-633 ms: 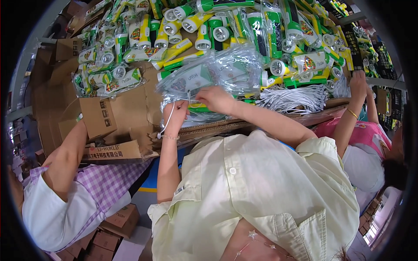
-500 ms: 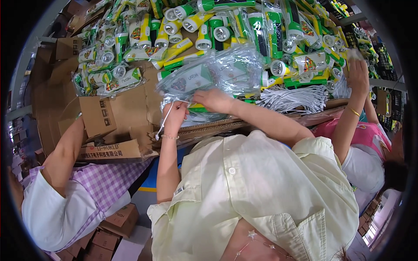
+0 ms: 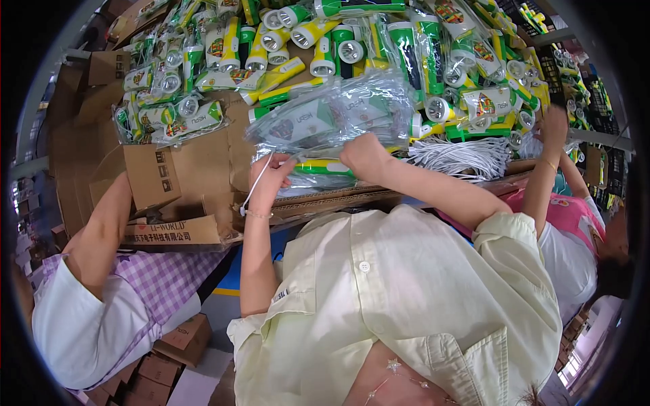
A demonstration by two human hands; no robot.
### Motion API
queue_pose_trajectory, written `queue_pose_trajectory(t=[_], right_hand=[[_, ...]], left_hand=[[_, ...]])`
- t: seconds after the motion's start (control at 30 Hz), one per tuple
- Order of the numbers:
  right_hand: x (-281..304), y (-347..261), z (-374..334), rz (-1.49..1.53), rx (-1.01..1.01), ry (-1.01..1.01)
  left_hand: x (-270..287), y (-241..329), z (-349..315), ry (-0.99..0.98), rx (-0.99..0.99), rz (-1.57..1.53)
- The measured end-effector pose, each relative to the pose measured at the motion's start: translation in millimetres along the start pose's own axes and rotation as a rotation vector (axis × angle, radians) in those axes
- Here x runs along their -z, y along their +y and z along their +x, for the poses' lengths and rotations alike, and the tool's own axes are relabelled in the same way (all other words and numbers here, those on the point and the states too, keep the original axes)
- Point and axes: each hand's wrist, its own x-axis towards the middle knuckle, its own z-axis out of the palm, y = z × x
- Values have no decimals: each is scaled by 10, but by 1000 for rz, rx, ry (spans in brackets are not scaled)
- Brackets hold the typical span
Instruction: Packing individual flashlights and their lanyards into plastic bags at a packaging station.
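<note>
A white cord [image 3: 258, 177] loops from the fingers of my left hand [image 3: 269, 177], which is closed on it, and hangs down by the wrist. My right hand [image 3: 365, 159] is closed in a fist at the right end of a yellow and green flashlight [image 3: 321, 166]. That end is hidden, so whether the fist grips the flashlight or something small does not show. The flashlight lies between my hands on clear plastic. Just beyond them rests a stack of clear printed plastic bags [image 3: 305, 122].
Bagged and loose flashlights [image 3: 321, 62] are heaped across the far side. A bundle of white cords [image 3: 464, 159] lies right of my right hand. Cardboard flaps [image 3: 150, 176] stand at left. One co-worker's arm [image 3: 101, 233] reaches in at left, another's hand [image 3: 554, 128] at right.
My right hand has moved right, away from my left hand, and closed into a fist, uncovering more of the flashlight. My left hand stays almost in place with the cord.
</note>
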Motion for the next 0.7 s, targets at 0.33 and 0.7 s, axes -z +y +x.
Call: queue_pose_trajectory(t=[0.33,0.7], right_hand=[[21,-271,488,651,62,830],[136,227,293,501,241,566]], left_hand=[[46,-26,31,-15,21,-148],[44,183,-127,150,-286,-351]])
